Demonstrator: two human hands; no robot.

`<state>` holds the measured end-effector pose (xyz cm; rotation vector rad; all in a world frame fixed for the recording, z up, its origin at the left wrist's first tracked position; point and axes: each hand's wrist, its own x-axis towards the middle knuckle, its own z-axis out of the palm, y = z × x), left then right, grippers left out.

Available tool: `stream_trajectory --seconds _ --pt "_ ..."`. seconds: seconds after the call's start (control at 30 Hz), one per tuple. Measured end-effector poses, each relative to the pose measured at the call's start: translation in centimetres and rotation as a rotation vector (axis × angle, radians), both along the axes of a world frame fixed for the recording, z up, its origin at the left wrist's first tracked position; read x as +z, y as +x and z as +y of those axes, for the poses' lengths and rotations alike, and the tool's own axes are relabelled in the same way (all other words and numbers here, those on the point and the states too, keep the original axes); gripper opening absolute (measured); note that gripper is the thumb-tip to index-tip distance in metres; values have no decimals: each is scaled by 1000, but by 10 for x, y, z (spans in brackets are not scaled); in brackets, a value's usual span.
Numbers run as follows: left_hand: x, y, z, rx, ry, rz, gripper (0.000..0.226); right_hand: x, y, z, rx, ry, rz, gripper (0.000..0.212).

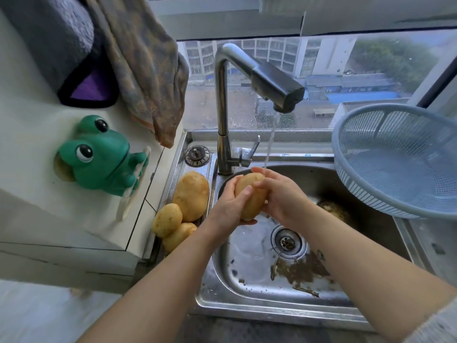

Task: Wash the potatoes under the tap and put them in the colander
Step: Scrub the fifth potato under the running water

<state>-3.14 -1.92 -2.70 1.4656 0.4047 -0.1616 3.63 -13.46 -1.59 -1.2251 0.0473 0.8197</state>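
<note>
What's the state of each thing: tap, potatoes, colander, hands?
Tap: running.
Held potato: under the stream, in both hands.
Left hand: grips the held potato.
Right hand: grips it too.
Three other potatoes: piled left of the sink basin.
Colander: tilted at the right, nothing visible inside.

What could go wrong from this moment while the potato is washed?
1. The wet potato, held by the left hand and right hand under the stream, may slip into the sink, where dirt lies.
2. The colander sits tilted at the sink's right edge; a dropped potato might tip it.
3. The dirt could clog the drain.
</note>
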Motion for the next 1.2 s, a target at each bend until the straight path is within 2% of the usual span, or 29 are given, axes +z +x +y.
stream_trajectory --seconds 0.1,0.3,0.5,0.63,0.73,0.83,0.93,1.0,1.1,1.2 --pt "0 -1 1 2 -75 32 42 2 -1 -3 56 -46 -55 34" --pt "4 -1 -5 -93 69 -100 40 -1 -2 -3 -122 -98 -56 26" --pt "0 -3 -3 -84 -138 32 52 -3 0 -14 84 -175 -211 40" --pt "-3 -1 -5 -120 29 -55 51 -8 -2 -6 -62 -352 -349 19" --pt "-5 -2 -3 -170 165 -110 47 -8 -4 1 -183 -294 -201 15" --pt "-6 -3 4 -164 165 -86 49 -5 0 -5 -95 -96 7 23" --pt "-7 -3 8 -151 143 -32 54 -5 2 -10 0 -60 -4 30" --pt "-7 -4 4 -180 258 -70 56 -7 1 -8 -50 -114 -14 27" --pt "-11 -3 -1 -220 552 -163 62 -14 0 -4 -140 -186 14 20" --pt "-15 -2 2 -228 572 -162 62 -17 0 -11 -61 -79 53 25"
